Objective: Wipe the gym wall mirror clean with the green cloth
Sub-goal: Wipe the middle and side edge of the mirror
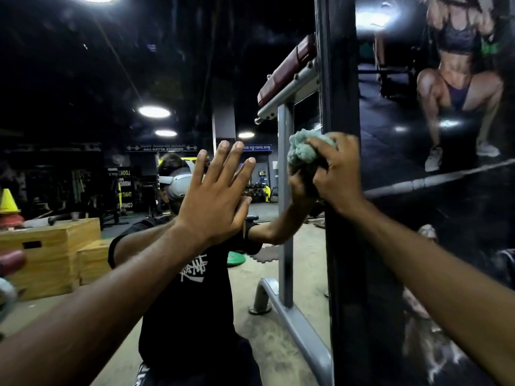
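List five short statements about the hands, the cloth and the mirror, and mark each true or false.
1. The right hand grips the green cloth. True.
2. The left hand is curled into a fist. False: its fingers are straight and spread, with the palm toward the mirror.
3. The green cloth is spread out flat. False: it is bunched into a wad.
4. The green cloth is at the mirror's right edge, beside the dark post. True.
5. Wooden boxes show in the reflection at lower left. True.
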A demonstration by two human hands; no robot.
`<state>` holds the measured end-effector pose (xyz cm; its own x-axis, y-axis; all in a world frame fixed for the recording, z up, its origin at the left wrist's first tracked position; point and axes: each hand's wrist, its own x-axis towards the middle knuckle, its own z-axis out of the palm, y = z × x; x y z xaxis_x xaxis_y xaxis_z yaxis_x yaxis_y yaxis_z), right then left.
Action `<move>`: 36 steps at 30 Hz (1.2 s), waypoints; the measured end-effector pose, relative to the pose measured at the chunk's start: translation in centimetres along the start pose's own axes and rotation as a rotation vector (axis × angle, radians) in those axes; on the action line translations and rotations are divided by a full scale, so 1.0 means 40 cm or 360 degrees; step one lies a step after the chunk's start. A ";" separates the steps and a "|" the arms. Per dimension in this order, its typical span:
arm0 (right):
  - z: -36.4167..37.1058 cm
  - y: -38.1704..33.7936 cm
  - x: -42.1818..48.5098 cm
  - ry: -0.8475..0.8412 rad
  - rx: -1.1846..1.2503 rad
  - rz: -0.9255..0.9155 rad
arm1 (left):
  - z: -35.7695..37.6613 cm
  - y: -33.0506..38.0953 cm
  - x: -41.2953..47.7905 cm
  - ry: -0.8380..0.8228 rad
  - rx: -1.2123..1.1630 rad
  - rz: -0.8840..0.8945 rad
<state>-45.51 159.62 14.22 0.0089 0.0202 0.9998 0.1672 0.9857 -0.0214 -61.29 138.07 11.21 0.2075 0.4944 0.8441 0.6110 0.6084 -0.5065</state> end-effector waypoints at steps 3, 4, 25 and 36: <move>0.023 -0.030 -0.209 -0.0149 0.0118 -0.0146 | 0.005 0.018 -0.027 0.0007 -0.0016 -0.0037; 0.015 -0.024 -0.295 -0.0217 0.0160 -0.0188 | 0.006 0.027 -0.042 0.0009 -0.0024 -0.0051; -0.014 -0.077 -0.282 -0.0296 -0.0001 -0.0398 | -0.002 -0.001 -0.225 -0.0080 0.0030 0.0022; 0.082 -0.232 -0.316 -0.0497 0.0172 -0.0813 | -0.036 -0.154 -0.270 -0.0006 0.0072 -0.0073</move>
<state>-50.40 150.79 1.82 -0.3382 -0.4277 0.8383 -0.0270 0.8948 0.4456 -66.21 128.08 5.46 0.1772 0.4675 0.8661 0.5845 0.6580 -0.4748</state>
